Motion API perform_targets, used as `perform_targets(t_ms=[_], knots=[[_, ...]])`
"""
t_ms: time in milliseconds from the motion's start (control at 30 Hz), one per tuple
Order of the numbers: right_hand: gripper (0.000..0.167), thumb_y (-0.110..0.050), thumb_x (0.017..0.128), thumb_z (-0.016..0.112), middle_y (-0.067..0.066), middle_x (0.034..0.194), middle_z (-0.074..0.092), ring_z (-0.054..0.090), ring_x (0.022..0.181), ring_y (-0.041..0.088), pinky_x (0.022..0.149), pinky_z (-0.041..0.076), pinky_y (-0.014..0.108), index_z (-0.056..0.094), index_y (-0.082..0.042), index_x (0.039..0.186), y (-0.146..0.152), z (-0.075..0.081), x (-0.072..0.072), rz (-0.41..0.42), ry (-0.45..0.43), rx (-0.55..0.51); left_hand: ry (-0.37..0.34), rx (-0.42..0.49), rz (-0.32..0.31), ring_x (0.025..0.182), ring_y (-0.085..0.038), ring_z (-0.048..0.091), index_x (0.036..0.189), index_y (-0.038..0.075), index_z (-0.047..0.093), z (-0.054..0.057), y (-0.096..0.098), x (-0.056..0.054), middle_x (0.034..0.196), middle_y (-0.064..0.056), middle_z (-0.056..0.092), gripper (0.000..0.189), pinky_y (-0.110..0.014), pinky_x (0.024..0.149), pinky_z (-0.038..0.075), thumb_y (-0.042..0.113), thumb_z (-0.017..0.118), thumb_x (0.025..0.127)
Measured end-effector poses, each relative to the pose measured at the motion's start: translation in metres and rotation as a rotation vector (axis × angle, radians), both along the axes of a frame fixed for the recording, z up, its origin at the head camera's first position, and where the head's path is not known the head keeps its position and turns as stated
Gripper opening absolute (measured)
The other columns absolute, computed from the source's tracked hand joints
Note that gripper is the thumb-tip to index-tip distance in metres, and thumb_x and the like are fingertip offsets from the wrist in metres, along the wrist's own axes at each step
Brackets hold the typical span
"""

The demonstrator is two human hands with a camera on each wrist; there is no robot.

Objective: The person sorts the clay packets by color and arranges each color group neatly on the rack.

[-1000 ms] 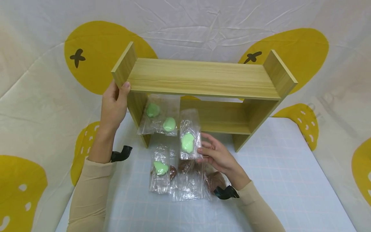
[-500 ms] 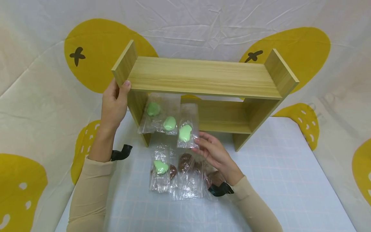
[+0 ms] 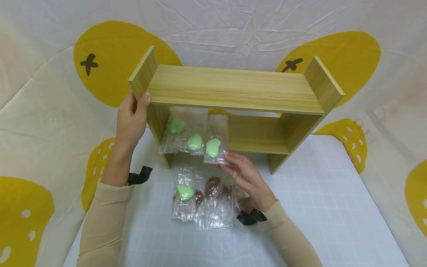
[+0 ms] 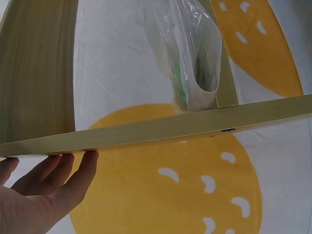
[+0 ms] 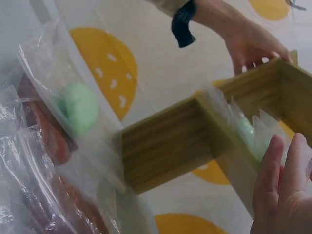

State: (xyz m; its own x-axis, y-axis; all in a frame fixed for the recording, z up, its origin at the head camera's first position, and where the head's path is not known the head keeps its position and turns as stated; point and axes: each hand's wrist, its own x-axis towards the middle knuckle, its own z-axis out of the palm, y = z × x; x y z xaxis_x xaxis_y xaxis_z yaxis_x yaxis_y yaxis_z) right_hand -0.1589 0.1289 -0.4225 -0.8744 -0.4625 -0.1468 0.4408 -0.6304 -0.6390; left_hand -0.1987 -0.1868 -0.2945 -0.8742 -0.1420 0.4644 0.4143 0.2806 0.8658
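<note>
In the head view, a small wooden shelf unit (image 3: 233, 89) stands on the table. My left hand (image 3: 131, 124) grips its left side panel, thumb on the inner side and fingers on the outer face, as the left wrist view also shows. My right hand (image 3: 248, 177) pinches the lower right corner of a clear plastic bag (image 3: 213, 147) with a light green lump in it. That bag lies over the front of the middle board. To its left, on the same board, are a clear bag with a green lump (image 3: 195, 142) and another green-filled bag (image 3: 176, 125).
In front of the shelf, a clear bag with a green lump (image 3: 184, 193) lies on the tablecloth (image 3: 327, 207). Beside it are several clear bags with brown lumps (image 3: 214, 187), partly overlapping. A patterned cloth (image 3: 233, 33) hangs behind.
My right hand has moved the green-filled bag away from me, up and slightly left onto the middle board beside the other two. My left hand has kept its grip on the panel.
</note>
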Motion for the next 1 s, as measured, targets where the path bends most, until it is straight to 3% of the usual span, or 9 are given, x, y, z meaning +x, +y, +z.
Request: perform_targets(t_ms=[200,267,567,767,1000], knots=[[0.008,0.008,0.1,0.048,0.017,0.107,0.053,0.067,0.103,0.035,0.094,0.049,0.034,0.049,0.006,0.108,0.001,-0.003,0.008,0.011,0.022,0.064,0.008,-0.005,0.005,0.11,-0.023,0.056,0.14,0.017,0.056,-0.001,-0.001,0.001,0.128,-0.007,0.059,0.04,-0.04,0.093,0.047,0.034,0.052,0.104],[0.011,0.008,0.099,0.049,0.017,0.107,0.052,0.068,0.099,0.034,0.093,0.05,0.036,0.048,0.004,0.109,0.002,-0.004,0.011,0.014,0.033,0.094,0.015,-0.003,0.003,0.111,-0.023,0.056,0.14,0.016,0.057,-0.001,-0.001,0.001,0.128,-0.007,0.06,0.04,-0.04,0.093,0.047,0.034,0.053,0.104],[0.008,0.001,0.1,0.055,0.016,0.092,0.068,0.072,0.081,0.027,0.076,0.058,0.035,0.056,0.003,0.108,0.002,-0.007,0.021,0.13,0.135,0.149,0.018,-0.004,0.006,0.11,-0.023,0.056,0.14,0.017,0.056,-0.001,-0.002,0.001,0.128,-0.007,0.059,0.04,-0.041,0.093,0.047,0.034,0.052,0.104],[0.015,0.0,0.102,0.053,0.015,0.088,0.072,0.073,0.078,0.024,0.072,0.058,0.031,0.065,0.006,0.109,0.001,-0.007,0.018,0.154,0.157,0.15,0.022,0.004,-0.001,0.109,-0.023,0.056,0.139,0.016,0.057,-0.002,-0.002,0.0,0.127,-0.007,0.06,0.039,-0.039,0.091,0.047,0.033,0.052,0.104],[0.019,0.004,0.102,0.049,0.014,0.084,0.072,0.073,0.075,0.022,0.071,0.057,0.028,0.067,0.006,0.104,0.0,-0.008,0.009,0.1,0.138,0.15,0.022,0.002,-0.012,0.109,-0.023,0.056,0.141,0.017,0.056,-0.002,0.0,0.0,0.127,-0.007,0.059,0.04,-0.038,0.091,0.047,0.033,0.052,0.104]])
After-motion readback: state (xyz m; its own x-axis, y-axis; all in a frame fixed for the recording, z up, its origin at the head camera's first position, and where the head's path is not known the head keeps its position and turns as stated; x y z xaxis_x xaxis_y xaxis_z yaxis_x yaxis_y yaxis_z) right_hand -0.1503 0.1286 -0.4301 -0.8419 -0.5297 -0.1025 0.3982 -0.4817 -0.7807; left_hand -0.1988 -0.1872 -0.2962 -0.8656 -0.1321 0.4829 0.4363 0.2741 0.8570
